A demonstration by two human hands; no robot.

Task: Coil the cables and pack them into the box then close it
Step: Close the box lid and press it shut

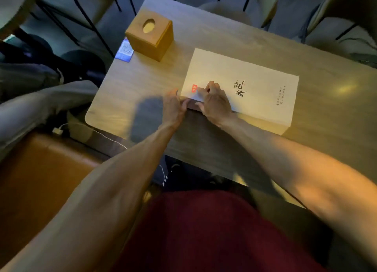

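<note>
- The box [263, 116] lies flat on the desk [130, 92], right of centre. Its white lid [240, 71] is on, showing black brush lettering and a small red seal [194, 88].
- Both hands meet at the box's near left corner.
- The right hand [214, 102] has its fingers curled on top of the lid and its thumb at the edge below, a pinching grip on the lid corner.
- The left hand [175, 106] sits just beside it, thumb against the dark side of the box under the lid and fingers round the corner (this hand is blurred, so I read its grip loosely).
- No cable lies on the desk top. A white cable [111, 138] runs below the desk's near left edge, and I cannot tell whether it belongs to the job.
- Whether the lid is being seated or lifted cannot be told from here.
- The box looks like thin card, so probably light and fairly stiff, but easy to dent in the broad middle of the lid.
- A slip lid like this tends to bind if one corner leads. The safer hold is at the corners and edges, thumb below and fingers above, working round evenly.
- A wooden tissue box [150, 39] and a blue card [124, 51] stand at the far left, apart from the box.
</note>
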